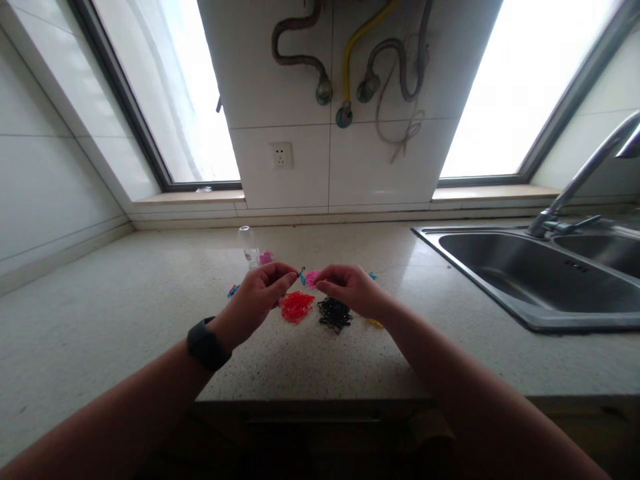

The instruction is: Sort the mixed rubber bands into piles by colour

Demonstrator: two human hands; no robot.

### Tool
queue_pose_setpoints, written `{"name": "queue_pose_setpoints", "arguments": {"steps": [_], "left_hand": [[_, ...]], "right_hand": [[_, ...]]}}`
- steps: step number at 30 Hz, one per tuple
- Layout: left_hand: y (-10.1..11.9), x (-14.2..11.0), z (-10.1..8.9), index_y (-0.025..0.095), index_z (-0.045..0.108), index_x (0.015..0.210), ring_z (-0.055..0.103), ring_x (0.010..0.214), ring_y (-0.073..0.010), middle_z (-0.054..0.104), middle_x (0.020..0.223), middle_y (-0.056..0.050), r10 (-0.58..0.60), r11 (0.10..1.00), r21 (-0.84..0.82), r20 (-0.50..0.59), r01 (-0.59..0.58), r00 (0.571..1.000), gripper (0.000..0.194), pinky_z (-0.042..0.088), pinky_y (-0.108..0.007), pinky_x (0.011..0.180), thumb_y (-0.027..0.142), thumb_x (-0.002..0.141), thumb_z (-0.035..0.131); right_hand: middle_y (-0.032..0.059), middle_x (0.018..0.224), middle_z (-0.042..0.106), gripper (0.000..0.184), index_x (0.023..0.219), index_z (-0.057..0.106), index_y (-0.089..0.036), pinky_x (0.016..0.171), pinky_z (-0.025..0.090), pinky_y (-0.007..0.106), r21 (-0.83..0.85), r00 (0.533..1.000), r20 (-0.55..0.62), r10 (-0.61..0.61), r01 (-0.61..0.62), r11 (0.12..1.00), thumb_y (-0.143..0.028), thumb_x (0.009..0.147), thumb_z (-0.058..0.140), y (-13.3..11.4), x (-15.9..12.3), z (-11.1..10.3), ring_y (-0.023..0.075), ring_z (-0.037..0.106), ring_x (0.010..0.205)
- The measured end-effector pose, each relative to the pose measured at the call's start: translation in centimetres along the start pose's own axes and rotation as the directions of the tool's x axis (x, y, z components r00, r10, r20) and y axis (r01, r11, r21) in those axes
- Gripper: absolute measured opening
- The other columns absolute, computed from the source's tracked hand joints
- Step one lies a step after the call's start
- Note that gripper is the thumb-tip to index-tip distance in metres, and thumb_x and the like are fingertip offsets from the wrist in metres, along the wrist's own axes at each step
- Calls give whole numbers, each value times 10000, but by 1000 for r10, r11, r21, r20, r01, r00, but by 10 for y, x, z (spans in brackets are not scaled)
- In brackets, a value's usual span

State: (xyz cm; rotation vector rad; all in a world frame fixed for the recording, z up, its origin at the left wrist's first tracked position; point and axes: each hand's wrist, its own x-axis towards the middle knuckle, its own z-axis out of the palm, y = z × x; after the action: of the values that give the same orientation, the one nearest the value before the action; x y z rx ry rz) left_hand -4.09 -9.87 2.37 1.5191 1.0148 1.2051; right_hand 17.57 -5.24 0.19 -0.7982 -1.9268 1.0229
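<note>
Toward the desk's (150, 287) back edge, a clear bottle (249, 247) is being partly hidden by the left hand (263, 290), where a blue strand (303, 279) is being pinched; the right hand's (354, 290) grasp is unclear.

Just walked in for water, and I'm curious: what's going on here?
A person's left hand pinches a small blue and dark piece above the counter. The right hand is close by; whether it holds anything is unclear. A red pile and a black pile lie on the counter, with a pink pile behind.
</note>
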Motion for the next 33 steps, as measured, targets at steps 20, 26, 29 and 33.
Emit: {"name": "queue_pose_setpoints", "arguments": {"steps": [20,26,29,33], "left_hand": [[-1,-3,6,161,653,924,353,506,-64,485,630,48,8,1000,24,30,-9,1000,237,284,-204,468,390,863,665],[3,-4,8,156,655,921,355,517,-69,492,641,44,11,996,93,33,-14,999,244,288,-207,471,391,857,667],[4,-4,8,153,657,911,367,524,-71,506,649,41,8,994,112,32,-12,999,256,299,-210,478,402,853,669],[3,-4,9,152,662,917,391,539,-78,532,666,29,7,991,135,51,-14,999,248,308,-209,482,393,858,663]], "right_hand": [[11,744,604,295,871,708,-169,587,390,251,108,999,21,-26,24,994,-460,826,689,2,1,10,113,480,656],[25,764,632,305,862,715,-168,624,412,264,136,1000,19,-17,14,991,-468,811,696,-1,2,9,125,510,690],[18,744,619,288,850,709,-167,617,404,263,139,1000,-10,-23,24,990,-452,805,709,0,2,8,120,498,677],[4,711,592,293,847,703,-168,590,385,258,135,999,-30,-19,23,991,-456,798,717,0,2,6,109,469,642]]}}
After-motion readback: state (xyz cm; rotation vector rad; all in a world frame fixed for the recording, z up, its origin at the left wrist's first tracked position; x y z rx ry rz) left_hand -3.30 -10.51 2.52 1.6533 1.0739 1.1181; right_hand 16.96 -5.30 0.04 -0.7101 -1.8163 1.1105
